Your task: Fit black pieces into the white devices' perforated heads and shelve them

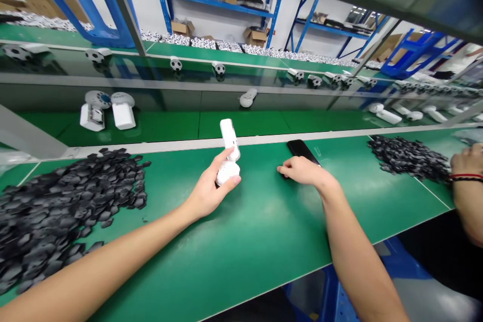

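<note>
My left hand (211, 188) grips a white device (228, 173) by its round end, above the green table (260, 241); a white rectangular part extends from it, away from me. To the right, my right hand (298, 168) has its fingers curled and pressed together beside a black phone-like object (301, 148). That hand partly covers the black object, and what its fingertips hold, if anything, is hidden. A large pile of small black pieces (75, 201) lies on the table to the left of my left hand.
Another pile of black pieces (407, 156) lies at the right, near another person's hand (468, 161) with a red wristband. Beyond the white table edge (264, 139), a green conveyor belt (169, 123) carries white devices (124, 113). Soccer-ball-patterned items line the ledge above.
</note>
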Demonstrator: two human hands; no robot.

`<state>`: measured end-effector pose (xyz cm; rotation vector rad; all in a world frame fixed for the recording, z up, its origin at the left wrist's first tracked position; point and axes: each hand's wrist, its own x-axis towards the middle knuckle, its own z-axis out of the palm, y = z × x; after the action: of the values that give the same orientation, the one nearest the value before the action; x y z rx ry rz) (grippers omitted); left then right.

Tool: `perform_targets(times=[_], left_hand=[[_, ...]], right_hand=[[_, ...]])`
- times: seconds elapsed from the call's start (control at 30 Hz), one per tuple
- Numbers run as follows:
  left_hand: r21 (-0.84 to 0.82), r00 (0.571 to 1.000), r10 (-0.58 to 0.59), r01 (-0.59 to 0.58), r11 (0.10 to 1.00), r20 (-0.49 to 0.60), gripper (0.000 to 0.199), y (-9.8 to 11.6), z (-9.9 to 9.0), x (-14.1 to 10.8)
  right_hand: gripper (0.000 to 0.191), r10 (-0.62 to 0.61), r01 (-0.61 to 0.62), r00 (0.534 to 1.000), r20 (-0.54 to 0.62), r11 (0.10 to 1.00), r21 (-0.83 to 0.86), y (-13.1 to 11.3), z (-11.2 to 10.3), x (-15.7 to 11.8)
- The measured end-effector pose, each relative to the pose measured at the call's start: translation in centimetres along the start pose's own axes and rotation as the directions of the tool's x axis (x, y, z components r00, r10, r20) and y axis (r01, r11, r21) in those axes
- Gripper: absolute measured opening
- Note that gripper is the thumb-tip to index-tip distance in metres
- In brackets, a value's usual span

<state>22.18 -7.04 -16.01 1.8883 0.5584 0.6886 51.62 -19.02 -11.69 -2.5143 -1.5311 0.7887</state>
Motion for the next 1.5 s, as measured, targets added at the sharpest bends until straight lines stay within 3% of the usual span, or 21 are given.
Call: perform_targets(times=[0.07, 0.13, 0.2, 0.27, 0.33, 0.4, 0.57, 0.7, 1.0, 1.23, 1.5], left_hand=[[-0.03, 1.0, 0.012, -0.013, 0.999, -0.012, 0.093, -0.3, 0.1, 0.1], [-0.068, 1.0, 0.006, -0.006, 0.998, -0.004, 0.104, -0.4, 0.1, 0.3], [-0.046, 1.0, -0.002, 0.003, 0.999, 0.015, 0.094, -0.4, 0.1, 0.5], [0.004, 0.999, 0.003, -0.003, 1.0, 0.032, 0.074, -0.4, 0.2, 0.6], [0.026, 0.999, 0.027, -0.028, 0.999, 0.039, 0.063, -0.5, 0.2, 0.6], [0.019, 0.998, 0.053, -0.054, 0.998, 0.039, 0.062, -0.6, 0.3, 0.6], [0.058, 0.995, 0.091, -0.093, 0.994, 0.038, 0.046, -0.9, 0.5, 0.2], [0.072, 0.989, 0.142, -0.145, 0.987, 0.043, 0.047, -1.0, 0.6, 0.1], [0.166, 0.979, 0.184, -0.197, 0.966, 0.091, 0.047, -1.0, 0.6, 0.1], [0.159, 0.994, 0.094, -0.102, 0.982, 0.054, 0.053, -0.7, 0.8, 0.4], [0.18, 0.989, 0.139, -0.145, 0.973, 0.049, 0.052, -1.0, 0.3, 0.2]], right_hand=[[0.038, -0.008, 0.008, 1.0, -0.018, 1.0, 0.005, 0.0, -0.1, -0.1], [0.037, -0.023, 0.024, 0.998, -0.061, 1.0, 0.015, -0.1, -0.4, -0.4], [0.039, -0.069, 0.073, 0.99, -0.125, 0.997, 0.029, -0.9, -0.4, -0.8], [0.04, -0.184, 0.212, 0.964, -0.19, 0.967, 0.14, -2.3, 0.0, -1.2], [0.04, -0.319, 0.387, 0.917, -0.24, 0.857, 0.341, -4.3, 1.0, -1.8], [0.037, -0.391, 0.466, 0.885, -0.254, 0.716, 0.519, -6.3, 2.4, -2.2], [0.031, -0.368, 0.428, 0.897, -0.244, 0.586, 0.688, -9.1, 4.9, -2.6], [0.031, -0.346, 0.41, 0.907, -0.241, 0.596, 0.69, -9.1, 5.5, -2.4], [0.032, -0.273, 0.233, 0.958, -0.087, 0.566, 0.791, -8.9, 6.0, -1.9], [0.035, -0.23, 0.253, 0.964, -0.136, 0.619, 0.743, -9.3, 6.9, -1.6], [0.03, -0.281, 0.271, 0.952, -0.126, 0.571, 0.775, -8.7, 8.0, -0.7]])
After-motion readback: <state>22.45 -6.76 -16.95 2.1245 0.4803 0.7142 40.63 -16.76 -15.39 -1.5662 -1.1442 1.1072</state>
